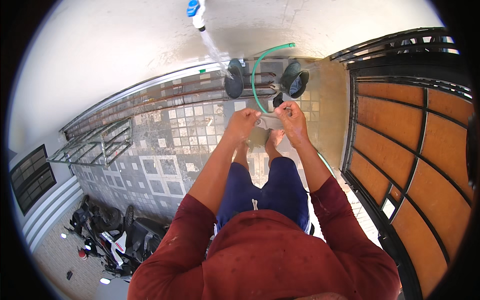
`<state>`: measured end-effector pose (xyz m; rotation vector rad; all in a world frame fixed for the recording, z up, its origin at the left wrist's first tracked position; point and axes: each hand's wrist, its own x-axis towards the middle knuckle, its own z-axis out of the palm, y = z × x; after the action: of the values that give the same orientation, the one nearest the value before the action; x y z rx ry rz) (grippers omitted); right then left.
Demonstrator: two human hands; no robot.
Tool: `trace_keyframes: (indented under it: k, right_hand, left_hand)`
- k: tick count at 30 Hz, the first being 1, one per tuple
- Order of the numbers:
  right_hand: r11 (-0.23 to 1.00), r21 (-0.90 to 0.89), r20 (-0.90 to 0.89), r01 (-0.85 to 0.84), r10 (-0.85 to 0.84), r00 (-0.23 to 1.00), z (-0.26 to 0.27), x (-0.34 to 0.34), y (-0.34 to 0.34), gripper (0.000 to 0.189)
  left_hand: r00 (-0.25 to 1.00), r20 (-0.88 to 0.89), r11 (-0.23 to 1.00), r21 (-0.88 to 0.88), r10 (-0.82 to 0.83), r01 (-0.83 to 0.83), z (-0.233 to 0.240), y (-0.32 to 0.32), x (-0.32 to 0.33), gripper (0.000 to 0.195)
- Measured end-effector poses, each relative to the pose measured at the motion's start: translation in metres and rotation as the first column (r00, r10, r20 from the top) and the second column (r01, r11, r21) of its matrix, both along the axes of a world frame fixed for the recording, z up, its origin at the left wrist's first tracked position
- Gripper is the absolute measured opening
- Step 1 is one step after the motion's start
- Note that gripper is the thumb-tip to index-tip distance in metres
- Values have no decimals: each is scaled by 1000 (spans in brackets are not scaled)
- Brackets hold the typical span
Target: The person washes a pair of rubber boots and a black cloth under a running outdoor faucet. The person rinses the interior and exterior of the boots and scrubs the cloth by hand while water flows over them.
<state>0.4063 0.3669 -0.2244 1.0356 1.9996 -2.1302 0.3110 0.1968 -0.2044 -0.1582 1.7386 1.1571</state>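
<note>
Between my two hands a small greyish-beige cloth [270, 122] is stretched at about knee height. My left hand [242, 122] pinches one end between thumb and fingers, and my right hand [293, 120] grips the other end. Beyond my right hand a small black cloth-like item [278, 100] lies on the wet floor. Water runs from a wall tap [198, 17] with a blue handle into a dark rubber boot [234, 84]. A second dark boot-like container [294, 80], holding water, stands to its right. A green hose [258, 67] curves between the two.
Rusty metal bars [210, 88] lie along the wall on the tiled floor [195, 123]. A metal frame [97, 146] stands at the left. Motorcycles [116, 236] are parked at the lower left. A gate with orange panels [393, 116] closes the right side.
</note>
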Motion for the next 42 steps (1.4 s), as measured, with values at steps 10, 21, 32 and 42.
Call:
trace_keyframes:
  k: [10,21,32,42]
  right_hand:
    - [938,-238,247,250,-191,950,46,-20,-76,38]
    - [647,-657,260,387,-288,922,66,-62,-120,20]
    - [959,-216,426,-183,261,866,50,-91,-107,35]
    - [965,-173,175,-196,226,958,12,-135,-123,36]
  left_hand:
    - [928,-29,831,457,371,-317,20,-34,12,12]
    - [971,90,940,244,221,-237,51,-107,-20,31]
    - [614,607,524,349,505,-777,52,-106,-63,38]
    - [787,230,791,95,573,-604,5,-133,-124,35]
